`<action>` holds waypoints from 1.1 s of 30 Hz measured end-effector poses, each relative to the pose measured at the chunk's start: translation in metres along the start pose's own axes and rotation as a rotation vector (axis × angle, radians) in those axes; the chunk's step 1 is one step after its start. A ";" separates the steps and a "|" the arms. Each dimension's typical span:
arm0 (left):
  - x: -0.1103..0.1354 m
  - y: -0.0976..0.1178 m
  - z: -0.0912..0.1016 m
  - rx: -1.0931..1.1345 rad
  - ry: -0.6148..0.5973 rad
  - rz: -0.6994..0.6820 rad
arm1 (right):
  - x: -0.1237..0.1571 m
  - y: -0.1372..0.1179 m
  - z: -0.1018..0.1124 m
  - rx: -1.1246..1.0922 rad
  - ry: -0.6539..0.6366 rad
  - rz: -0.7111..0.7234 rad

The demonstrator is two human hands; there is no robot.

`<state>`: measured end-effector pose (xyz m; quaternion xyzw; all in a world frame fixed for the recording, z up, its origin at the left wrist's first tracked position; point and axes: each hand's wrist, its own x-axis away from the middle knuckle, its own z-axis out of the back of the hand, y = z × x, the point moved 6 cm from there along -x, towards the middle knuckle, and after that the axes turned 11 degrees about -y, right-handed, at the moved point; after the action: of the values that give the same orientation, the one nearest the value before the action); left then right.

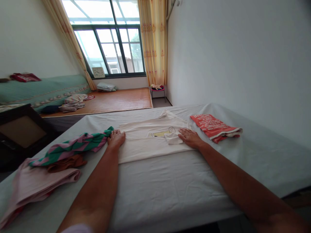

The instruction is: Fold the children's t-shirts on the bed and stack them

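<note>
room: dark-framed window and patterned yellow curtain at the upper middle of the frame, pale wall at the upper right.
pale sheet: spread across the lower part of the frame, lightly wrinkled.
white shirt: lying at the centre of the frame, near side turned over into a long strip, printed patch partly covered, sleeve doubled back on top.
left hand: open, palm down at the shirt's left end, just beside the green-and-pink garment.
right hand: open, palm down towards the shirt's right end, fingers by the sleeve; cannot tell whether pinching any cloth underneath.
lower left: brown cloth and pink garment.
right of centre: folded red garment, near the shirt.
strip: probably best smoothed from the middle outwards, with both ends held level.
sleeve: best kept flat inside the strip's edge.
far side: seemingly creased; worth easing straight without dragging the strip.
</note>
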<state>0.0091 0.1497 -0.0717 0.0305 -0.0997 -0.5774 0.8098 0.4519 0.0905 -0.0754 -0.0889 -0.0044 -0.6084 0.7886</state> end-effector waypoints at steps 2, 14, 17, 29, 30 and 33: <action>0.002 0.003 0.000 -0.004 0.047 -0.012 | 0.002 0.001 -0.001 0.004 0.004 -0.020; -0.056 0.016 0.022 -0.201 -0.068 -0.239 | -0.059 -0.001 0.064 0.141 -0.097 0.012; -0.069 0.008 0.015 -0.181 -0.049 -0.244 | -0.097 0.009 0.079 0.139 0.032 -0.051; -0.080 -0.001 0.007 -0.017 0.139 -0.375 | -0.239 0.042 0.060 -0.049 0.084 -0.259; -0.080 -0.002 0.007 0.005 0.154 -0.385 | -0.248 0.041 0.059 -0.080 0.090 -0.264; -0.083 -0.005 0.011 0.086 0.205 -0.394 | -0.267 0.037 0.058 -0.186 0.097 -0.292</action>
<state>-0.0234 0.2268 -0.0726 0.1424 -0.0332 -0.7135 0.6852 0.4241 0.3645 -0.0540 -0.1306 0.0772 -0.7176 0.6797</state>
